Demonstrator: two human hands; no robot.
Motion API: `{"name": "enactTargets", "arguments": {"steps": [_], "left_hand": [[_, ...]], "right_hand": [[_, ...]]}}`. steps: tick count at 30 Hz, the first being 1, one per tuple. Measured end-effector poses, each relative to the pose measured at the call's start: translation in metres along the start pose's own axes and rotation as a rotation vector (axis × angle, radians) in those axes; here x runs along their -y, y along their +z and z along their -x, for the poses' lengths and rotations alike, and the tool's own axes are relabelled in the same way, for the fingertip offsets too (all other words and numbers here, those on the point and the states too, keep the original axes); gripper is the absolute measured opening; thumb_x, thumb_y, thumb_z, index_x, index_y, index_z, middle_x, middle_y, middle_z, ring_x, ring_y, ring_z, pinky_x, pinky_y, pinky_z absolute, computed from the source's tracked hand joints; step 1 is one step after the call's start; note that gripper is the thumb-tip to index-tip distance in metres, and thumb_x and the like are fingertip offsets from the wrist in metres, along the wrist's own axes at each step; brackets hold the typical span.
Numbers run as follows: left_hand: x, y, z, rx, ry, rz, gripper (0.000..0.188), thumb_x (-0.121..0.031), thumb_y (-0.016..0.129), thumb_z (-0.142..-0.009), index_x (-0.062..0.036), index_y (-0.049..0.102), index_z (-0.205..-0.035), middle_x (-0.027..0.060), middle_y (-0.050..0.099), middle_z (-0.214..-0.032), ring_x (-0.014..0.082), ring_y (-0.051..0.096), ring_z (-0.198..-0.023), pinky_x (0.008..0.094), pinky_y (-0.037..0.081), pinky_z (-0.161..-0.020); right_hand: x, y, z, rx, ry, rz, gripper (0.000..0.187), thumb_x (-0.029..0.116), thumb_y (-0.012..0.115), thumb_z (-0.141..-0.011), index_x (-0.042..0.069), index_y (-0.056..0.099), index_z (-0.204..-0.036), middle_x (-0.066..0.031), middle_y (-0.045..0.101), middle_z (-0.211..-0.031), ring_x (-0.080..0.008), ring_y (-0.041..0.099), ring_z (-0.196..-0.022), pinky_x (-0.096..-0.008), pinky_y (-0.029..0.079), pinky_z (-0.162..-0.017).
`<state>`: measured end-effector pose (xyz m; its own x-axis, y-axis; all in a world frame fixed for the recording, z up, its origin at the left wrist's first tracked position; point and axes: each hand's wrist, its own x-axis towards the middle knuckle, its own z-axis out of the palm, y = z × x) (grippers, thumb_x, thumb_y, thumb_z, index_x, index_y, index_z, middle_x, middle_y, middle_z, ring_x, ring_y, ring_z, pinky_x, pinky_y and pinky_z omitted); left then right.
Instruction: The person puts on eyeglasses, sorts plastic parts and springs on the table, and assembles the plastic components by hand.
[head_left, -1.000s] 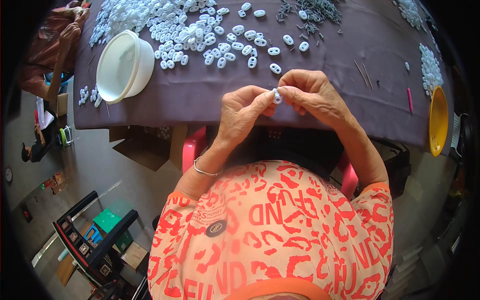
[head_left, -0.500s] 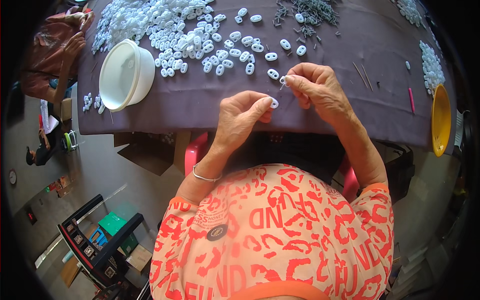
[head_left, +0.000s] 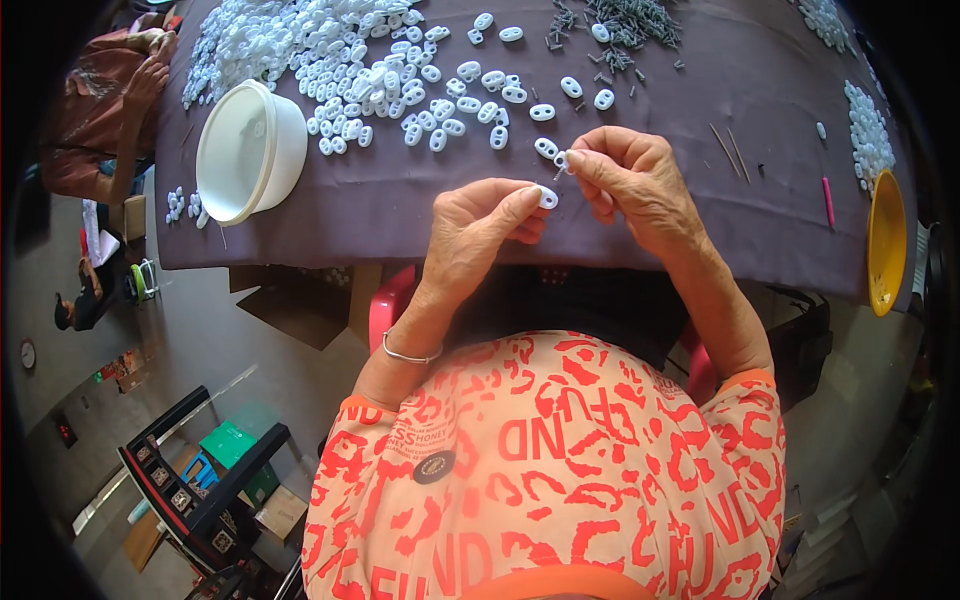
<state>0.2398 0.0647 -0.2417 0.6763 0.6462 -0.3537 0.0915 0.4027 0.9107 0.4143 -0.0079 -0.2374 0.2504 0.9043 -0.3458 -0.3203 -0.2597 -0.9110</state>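
Over the near part of the table, my left hand [head_left: 485, 222] pinches a white oval plastic piece with two holes [head_left: 548, 198] between thumb and fingertips. My right hand [head_left: 638, 185], a little higher and to the right, is closed on a small white plastic piece [head_left: 561, 163] from which a thin pale stem points down. The two held pieces are apart. Just beyond the right fingertips lies another white two-hole oval [head_left: 546, 148]. Several loose ovals of that kind are scattered farther off, in front of a large heap [head_left: 290, 40].
A white round tub [head_left: 290, 150] stands at the left. Small grey rod-like pieces [head_left: 632, 30] are heaped at the back. Rightward lie thin sticks [head_left: 738, 155], a pink pen-like tool [head_left: 828, 203], small white pieces [head_left: 868, 135] and a yellow bowl [head_left: 886, 245]. Another person [head_left: 110, 110] sits at the left.
My left hand has shifted slightly left. The small piece in my right fingers has moved slightly left, and its thin stem shows more plainly. Both grips stay closed.
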Motion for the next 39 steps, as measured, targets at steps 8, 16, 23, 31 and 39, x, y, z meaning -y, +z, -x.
{"name": "enactTargets", "arguments": {"steps": [8,16,23,31,39], "left_hand": [[0.002,0.0,0.001,0.002,-0.016,0.022,0.019,-0.015,0.061,-0.086,0.0022,0.065,-0.093,0.0069,0.066,-0.082,0.0111,0.061,-0.067,0.025,0.052,-0.061],[0.003,-0.001,0.002,0.002,-0.024,0.014,0.024,-0.019,0.061,-0.086,0.0029,0.065,-0.094,0.0082,0.065,-0.081,0.0116,0.06,-0.069,0.024,0.05,-0.063],[0.001,0.001,0.002,-0.014,-0.004,-0.028,0.021,-0.017,0.061,-0.086,0.0028,0.066,-0.091,0.007,0.065,-0.079,0.01,0.06,-0.069,0.0233,0.05,-0.062],[0.006,-0.007,-0.011,-0.216,0.517,-0.781,0.011,-0.003,0.065,-0.078,-0.0006,0.066,-0.089,0.0032,0.062,-0.079,0.0079,0.057,-0.066,0.0193,0.045,-0.057],[-0.003,0.0,-0.006,-0.223,0.463,-0.537,0.012,-0.008,0.068,-0.076,-0.0008,0.066,-0.086,0.006,0.062,-0.076,0.0138,0.058,-0.07,0.0256,0.046,-0.064]], "right_hand": [[0.0,0.005,0.002,-0.008,0.008,0.047,0.018,0.017,0.064,-0.083,0.0,0.06,-0.083,0.0,0.052,-0.06,-0.0048,0.044,-0.047,-0.0194,0.035,-0.04],[-0.005,0.005,0.002,0.038,0.039,0.028,0.019,0.019,0.064,-0.083,0.0,0.06,-0.083,0.0001,0.053,-0.061,-0.0044,0.045,-0.047,-0.0184,0.035,-0.041],[-0.008,0.003,0.002,0.036,0.039,0.025,0.019,0.019,0.064,-0.083,0.0,0.06,-0.083,0.0,0.053,-0.061,-0.0043,0.045,-0.047,-0.0182,0.035,-0.04],[-0.01,0.005,0.0,-0.052,0.014,-0.046,0.016,0.015,0.064,-0.083,0.0,0.06,-0.085,0.0001,0.053,-0.061,-0.0037,0.044,-0.046,-0.0187,0.034,-0.039],[-0.012,0.011,0.002,-0.067,0.008,-0.109,0.015,0.015,0.063,-0.084,0.0,0.06,-0.085,0.0,0.054,-0.061,-0.0037,0.045,-0.046,-0.0187,0.034,-0.039]]}}
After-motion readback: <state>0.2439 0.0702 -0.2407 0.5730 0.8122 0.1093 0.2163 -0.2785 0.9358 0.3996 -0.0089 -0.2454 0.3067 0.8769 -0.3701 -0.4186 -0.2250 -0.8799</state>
